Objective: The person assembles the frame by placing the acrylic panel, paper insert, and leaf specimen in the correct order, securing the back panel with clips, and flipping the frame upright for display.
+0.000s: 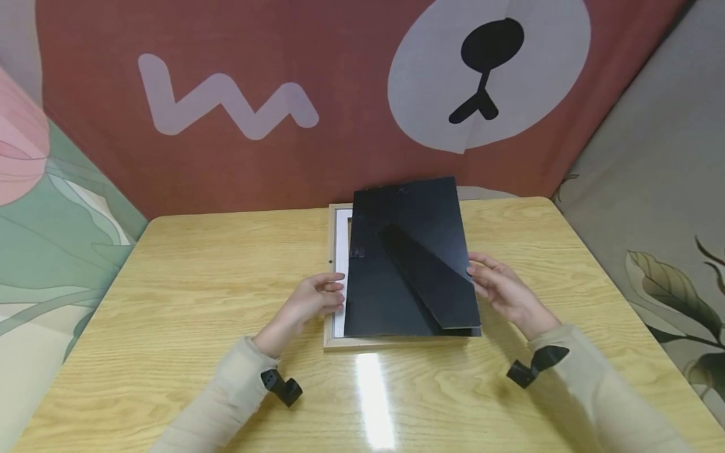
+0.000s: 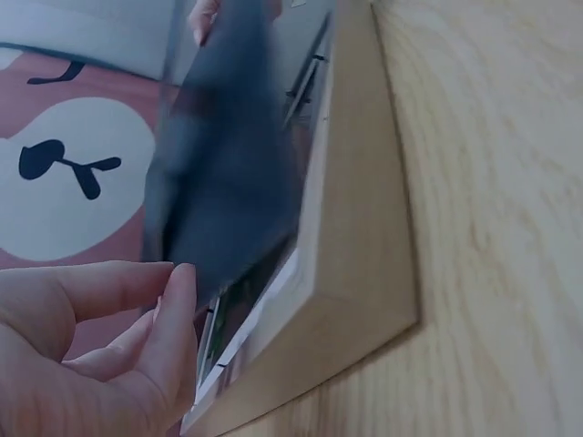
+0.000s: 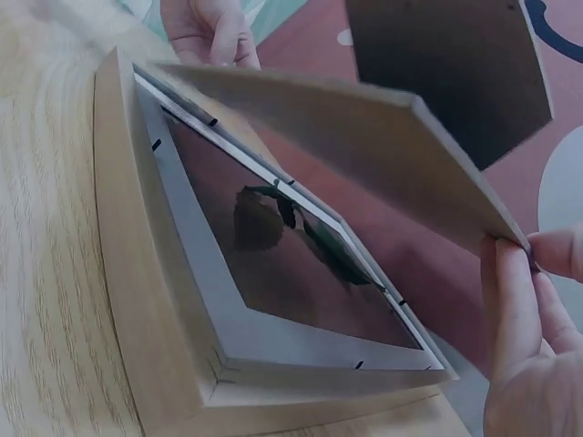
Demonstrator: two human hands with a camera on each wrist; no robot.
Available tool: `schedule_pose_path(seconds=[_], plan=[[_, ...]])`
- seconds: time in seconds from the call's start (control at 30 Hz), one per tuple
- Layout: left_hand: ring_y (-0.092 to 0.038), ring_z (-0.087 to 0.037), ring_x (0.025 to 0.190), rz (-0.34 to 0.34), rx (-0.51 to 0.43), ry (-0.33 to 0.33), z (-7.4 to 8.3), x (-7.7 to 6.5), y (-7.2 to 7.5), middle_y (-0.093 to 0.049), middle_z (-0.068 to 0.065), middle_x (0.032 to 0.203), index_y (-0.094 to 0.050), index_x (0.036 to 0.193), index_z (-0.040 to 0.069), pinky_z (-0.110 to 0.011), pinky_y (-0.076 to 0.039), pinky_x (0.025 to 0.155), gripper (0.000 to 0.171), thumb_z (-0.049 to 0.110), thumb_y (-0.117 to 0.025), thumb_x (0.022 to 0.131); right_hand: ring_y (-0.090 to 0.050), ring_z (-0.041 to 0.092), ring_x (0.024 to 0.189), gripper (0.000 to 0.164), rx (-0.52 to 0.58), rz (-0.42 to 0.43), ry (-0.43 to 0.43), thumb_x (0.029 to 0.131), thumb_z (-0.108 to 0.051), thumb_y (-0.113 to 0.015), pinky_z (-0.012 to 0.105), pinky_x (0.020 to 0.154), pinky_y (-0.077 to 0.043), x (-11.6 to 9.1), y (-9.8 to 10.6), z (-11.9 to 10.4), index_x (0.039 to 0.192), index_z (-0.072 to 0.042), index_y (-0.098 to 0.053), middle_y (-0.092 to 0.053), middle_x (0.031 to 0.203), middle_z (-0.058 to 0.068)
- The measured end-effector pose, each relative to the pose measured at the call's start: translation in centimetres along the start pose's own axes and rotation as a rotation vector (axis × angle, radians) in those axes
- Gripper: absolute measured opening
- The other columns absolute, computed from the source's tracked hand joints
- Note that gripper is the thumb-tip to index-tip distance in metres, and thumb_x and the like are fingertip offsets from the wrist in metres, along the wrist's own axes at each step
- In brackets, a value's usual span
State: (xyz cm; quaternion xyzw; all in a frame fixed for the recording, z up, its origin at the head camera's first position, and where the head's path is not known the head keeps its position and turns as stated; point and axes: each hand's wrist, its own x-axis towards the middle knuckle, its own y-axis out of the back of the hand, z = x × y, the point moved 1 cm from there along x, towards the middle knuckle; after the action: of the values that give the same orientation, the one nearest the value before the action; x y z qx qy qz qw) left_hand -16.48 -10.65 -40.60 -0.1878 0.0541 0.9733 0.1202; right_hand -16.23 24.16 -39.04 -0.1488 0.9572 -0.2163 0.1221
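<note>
A black backing board (image 1: 368,296) with a fold-out stand leg (image 1: 425,277) is raised at a tilt over a light wooden picture frame (image 1: 391,343). Pinched between the thumb and fingers of my right hand (image 1: 504,292) is the board's right edge. Thumb and index fingertips of my left hand (image 1: 314,299) come close together beside the board's left edge; no clear grip on it shows. Inside the frame, the right wrist view shows a white inner border (image 3: 196,273) with small black tabs around a dark, shiny pane (image 3: 282,246). The board's underside (image 3: 319,114) is brown.
The frame lies on a wood-grain table (image 1: 226,264), close to its back edge. Behind stands a reddish cloth wall (image 1: 351,163) with a printed animal muzzle. A bright light reflection falls on the table in front of the frame.
</note>
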Motion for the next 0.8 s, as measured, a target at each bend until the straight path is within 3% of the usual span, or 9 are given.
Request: schedule_pose_path(seconds=[0.1,0.37,0.5,0.8], plan=[[-0.062,-0.015,0.088,0.020,0.012,-0.020,0.1,0.0,0.3,-0.056,-0.022,0.119,-0.049,0.134,-0.004,-0.033,-0.059,0.086,0.048,-0.009,-0.057,0.087,-0.063,-0.001,0.076,0.030,-0.025,0.016,-0.011,0.097,0.000,-0.046,0.011,0.067,-0.054,0.0,0.2,0.1,0.105,-0.021,-0.065,-0.066,0.085,-0.009],[-0.059,-0.027,0.106,0.108,0.149,-0.067,0.1,0.3,1.3,-0.055,-0.021,0.121,-0.049,0.135,-0.001,-0.027,-0.056,0.084,0.054,-0.008,-0.059,0.082,-0.059,-0.003,0.076,0.032,-0.070,0.077,-0.057,0.097,-0.002,-0.046,0.009,0.068,-0.052,0.3,0.4,0.5,0.103,-0.026,-0.065,-0.061,0.087,-0.011],[-0.054,-0.033,0.118,0.141,0.221,-0.055,-0.3,0.8,1.5,-0.054,-0.021,0.127,-0.046,0.138,0.000,-0.034,-0.052,0.095,0.060,-0.006,-0.063,0.080,-0.059,-0.003,0.077,0.031,-0.063,0.087,-0.081,0.097,-0.002,-0.046,0.009,0.068,-0.052,0.7,0.4,0.6,0.102,-0.026,-0.065,-0.062,0.089,-0.011],[-0.047,-0.040,0.130,0.057,0.276,-0.025,-1.2,1.1,1.5,-0.042,-0.026,0.143,-0.029,0.147,-0.003,-0.045,-0.045,0.107,0.070,0.003,-0.065,0.087,-0.058,-0.003,0.074,0.032,-0.038,0.098,-0.105,0.097,-0.001,-0.045,0.006,0.068,-0.052,1.4,0.4,0.7,0.100,-0.025,-0.067,-0.060,0.087,-0.010]])
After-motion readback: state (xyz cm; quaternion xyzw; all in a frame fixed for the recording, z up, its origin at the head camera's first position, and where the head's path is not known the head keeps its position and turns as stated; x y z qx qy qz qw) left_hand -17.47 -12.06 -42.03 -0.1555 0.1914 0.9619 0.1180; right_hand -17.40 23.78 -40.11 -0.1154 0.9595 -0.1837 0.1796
